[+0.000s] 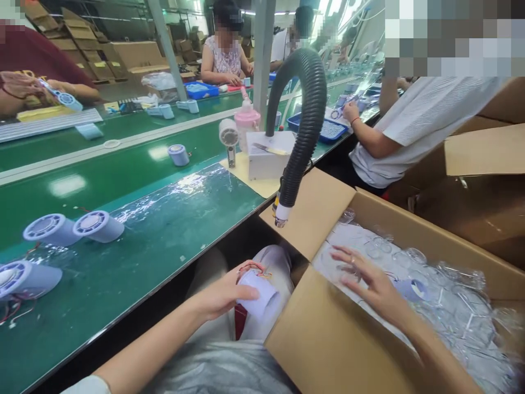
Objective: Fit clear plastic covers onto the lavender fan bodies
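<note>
My left hand [225, 290] grips a light purple cylindrical fan housing [258, 295] above my lap, with red and yellow wires showing at its upper end. Over the open cardboard box [340, 328] on the right, my right hand [371, 282] has its fingers apart and holds nothing. Clear plastic packaging [463, 306] fills much of that box. Another purple housing [413, 289] lies among the plastic, just beyond my right hand.
Several purple fan units [98, 226] lie at the left of the green workbench [176, 219]. A black flexible hose [315, 93] arches from a white box [270, 158] and hangs near the cardboard flap. A co-worker in a white shirt [426, 120] sits at the right; others work across the belt.
</note>
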`<state>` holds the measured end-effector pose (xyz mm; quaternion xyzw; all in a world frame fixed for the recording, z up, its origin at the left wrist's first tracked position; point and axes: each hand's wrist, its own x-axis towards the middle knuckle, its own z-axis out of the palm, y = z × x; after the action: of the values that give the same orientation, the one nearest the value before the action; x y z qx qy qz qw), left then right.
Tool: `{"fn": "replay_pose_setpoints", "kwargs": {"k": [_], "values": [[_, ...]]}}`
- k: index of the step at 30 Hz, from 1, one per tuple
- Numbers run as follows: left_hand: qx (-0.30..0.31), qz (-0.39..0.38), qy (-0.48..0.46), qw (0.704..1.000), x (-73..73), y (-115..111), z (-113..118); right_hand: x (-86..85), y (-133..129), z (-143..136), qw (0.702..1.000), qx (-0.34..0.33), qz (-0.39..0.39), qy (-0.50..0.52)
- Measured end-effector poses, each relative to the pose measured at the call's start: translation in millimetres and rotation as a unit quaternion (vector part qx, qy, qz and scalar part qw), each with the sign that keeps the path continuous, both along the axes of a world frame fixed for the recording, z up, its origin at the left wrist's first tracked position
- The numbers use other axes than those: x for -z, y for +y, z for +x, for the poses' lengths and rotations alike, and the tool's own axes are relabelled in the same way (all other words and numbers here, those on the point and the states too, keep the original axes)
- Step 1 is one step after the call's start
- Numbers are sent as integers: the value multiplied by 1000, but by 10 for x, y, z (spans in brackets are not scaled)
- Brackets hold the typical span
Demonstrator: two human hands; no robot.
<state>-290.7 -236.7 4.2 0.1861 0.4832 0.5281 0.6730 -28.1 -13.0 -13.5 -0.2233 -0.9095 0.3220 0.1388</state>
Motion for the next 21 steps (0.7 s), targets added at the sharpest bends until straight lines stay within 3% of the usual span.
{"fn": "replay_pose_setpoints", "kwargs": {"k": [3,6,11,18,21], "values": [[102,34,62,992,-39,-44,-79,-362,-659,-329,983,-168,70,-20],[206,79,180,959,-143,-53,-137,-503,-1029,-627,967,-201,156,-32],[253,96,375,887,-240,-93,-190,-451,-1096,-805,951,-221,218,3],[262,96,391,877,-199,-130,-152,-326,-1174,-862,955,-197,206,-88],[222,90,424,873,-263,-152,-129,-283,-1182,-851,968,-199,114,-105]]}}
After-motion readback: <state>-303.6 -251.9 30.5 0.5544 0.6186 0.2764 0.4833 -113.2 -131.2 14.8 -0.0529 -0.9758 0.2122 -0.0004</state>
